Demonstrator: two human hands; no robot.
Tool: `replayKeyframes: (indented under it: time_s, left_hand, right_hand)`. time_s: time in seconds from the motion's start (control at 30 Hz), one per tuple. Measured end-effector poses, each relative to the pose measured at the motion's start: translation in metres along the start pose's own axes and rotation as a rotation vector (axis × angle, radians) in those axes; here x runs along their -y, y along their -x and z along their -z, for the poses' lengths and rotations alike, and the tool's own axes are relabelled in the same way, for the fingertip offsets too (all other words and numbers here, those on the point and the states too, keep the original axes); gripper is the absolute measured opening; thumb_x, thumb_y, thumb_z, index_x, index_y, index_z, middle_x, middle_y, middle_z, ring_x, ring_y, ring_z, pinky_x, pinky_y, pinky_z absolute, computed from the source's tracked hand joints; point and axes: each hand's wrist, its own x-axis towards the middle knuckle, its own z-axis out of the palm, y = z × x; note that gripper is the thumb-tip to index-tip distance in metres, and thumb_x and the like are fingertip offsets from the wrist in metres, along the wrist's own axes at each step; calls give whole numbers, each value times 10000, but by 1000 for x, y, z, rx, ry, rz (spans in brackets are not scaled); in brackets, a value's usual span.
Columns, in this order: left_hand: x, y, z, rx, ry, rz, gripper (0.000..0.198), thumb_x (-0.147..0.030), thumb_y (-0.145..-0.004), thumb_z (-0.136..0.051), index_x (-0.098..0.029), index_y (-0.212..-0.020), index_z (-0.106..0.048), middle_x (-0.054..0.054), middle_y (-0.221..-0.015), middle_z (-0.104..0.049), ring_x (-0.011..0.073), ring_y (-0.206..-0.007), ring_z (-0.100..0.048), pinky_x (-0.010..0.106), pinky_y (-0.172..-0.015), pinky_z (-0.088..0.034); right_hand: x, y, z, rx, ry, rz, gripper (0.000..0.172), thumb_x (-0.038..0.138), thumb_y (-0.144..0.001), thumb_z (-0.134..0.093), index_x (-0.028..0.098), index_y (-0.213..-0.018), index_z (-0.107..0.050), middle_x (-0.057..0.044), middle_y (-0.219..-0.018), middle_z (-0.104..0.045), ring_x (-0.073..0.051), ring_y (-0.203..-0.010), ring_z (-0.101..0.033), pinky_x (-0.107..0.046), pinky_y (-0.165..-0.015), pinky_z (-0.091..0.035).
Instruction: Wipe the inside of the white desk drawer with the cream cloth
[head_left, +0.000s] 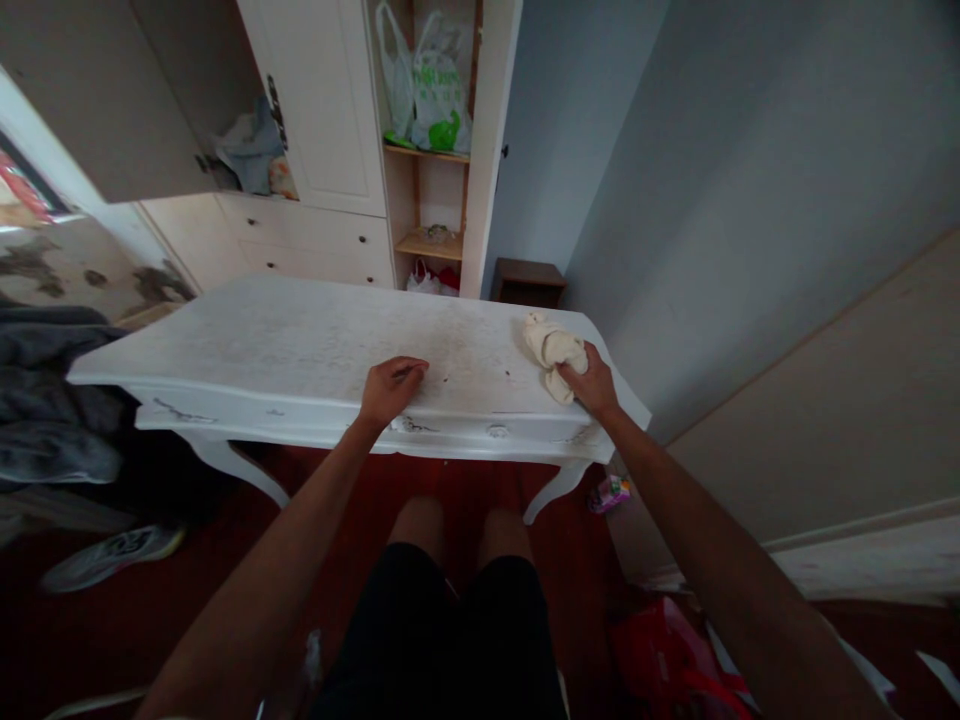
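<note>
Black shorts (442, 630) and two bare knees fill the bottom of the view, above a dark red floor. Far left, a heap of dark grey bedding (45, 390) lies near a grey sports shoe (112, 555) on the floor. Next comes the long white painted wooden surface (285, 340), scuffed and smudged, on curved legs. The left hand (390, 388) rests near the middle of its front edge, fingers bent and pressed together, tips on the top, holding nothing. Behind stands a white wardrobe (330, 110), with white and green plastic bags (431, 90) on its upper shelf. Further right, a crumpled cream cloth (553, 348) lies on the surface near its right end; the right hand (596, 385) grips its near end, fingers pinching it against the top. Below that corner a small pink packet (611, 492) sits on the floor, and a red bag (667, 660) lies at the lower right
</note>
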Motion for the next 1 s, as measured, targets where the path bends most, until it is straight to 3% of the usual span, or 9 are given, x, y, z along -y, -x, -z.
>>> replayKeyframes:
  time_s: [0.13,0.23,0.33,0.47,0.53,0.63,0.77,1.0]
  left_hand:
    - [-20,29,0,-182,424,94,206,-353,-751,-670,-161,-802,-724,46,-809,-737,153,-679,-678,290,-698,-559]
    - [-35,62,-11,-232,738,269,214,-370,-751,-654,-160,-779,-674,9,-684,-677,105,-470,-571,235,-458,-458]
    - [-38,96,-36,-85,822,487,257,-397,-748,-652,-140,-757,-651,7,-638,-634,106,-432,-549,223,-397,-411]
    - [-24,122,-79,190,799,809,275,-377,-779,-648,-110,-838,-672,64,-709,-672,149,-526,-626,270,-499,-519]
    - [-15,126,-96,233,844,866,229,-313,-781,-668,-119,-902,-670,94,-810,-704,174,-640,-677,297,-609,-560]
    - [-6,122,-116,188,955,883,199,-268,-777,-686,-147,-932,-651,109,-927,-713,209,-786,-704,345,-745,-567]
    - [-7,107,-137,73,1017,911,177,-295,-791,-675,-165,-901,-626,72,-832,-678,220,-840,-702,397,-873,-538]
    - [-10,92,-143,104,982,936,114,-209,-759,-691,-149,-781,-596,73,-798,-671,228,-810,-718,447,-949,-504]
  right_hand:
    - [1,0,0,-7,4,10,528,420,-774,-649,198,-1248,-576,-125,-1172,-694,-330,-1033,-654,-500,-928,-505]
    - [1,-1,-1,-11,19,31,527,401,-768,-652,196,-1248,-575,-129,-1178,-691,-331,-1038,-651,-501,-930,-503]
    - [0,0,-1,-6,24,47,527,388,-768,-649,200,-1254,-571,-129,-1194,-685,-333,-1053,-647,-503,-935,-501]
    - [0,0,0,-4,27,44,520,386,-774,-640,198,-1254,-569,-132,-1198,-682,-335,-1051,-647,-513,-935,-501]
    - [0,-1,0,-12,33,50,523,382,-773,-639,192,-1255,-568,-138,-1202,-679,-338,-1053,-646,-516,-941,-497]
    - [0,-1,0,-12,42,57,532,376,-770,-640,181,-1260,-562,-147,-1200,-680,-340,-1052,-646,-515,-940,-498]
    - [-1,-1,-1,-24,38,70,512,382,-780,-637,194,-1251,-561,-137,-1211,-678,-334,-1074,-639,-506,-956,-491]
    - [-2,-2,-2,-6,59,35,532,425,-794,-622,188,-1264,-543,-144,-1219,-669,-350,-1080,-636,-522,-959,-482]
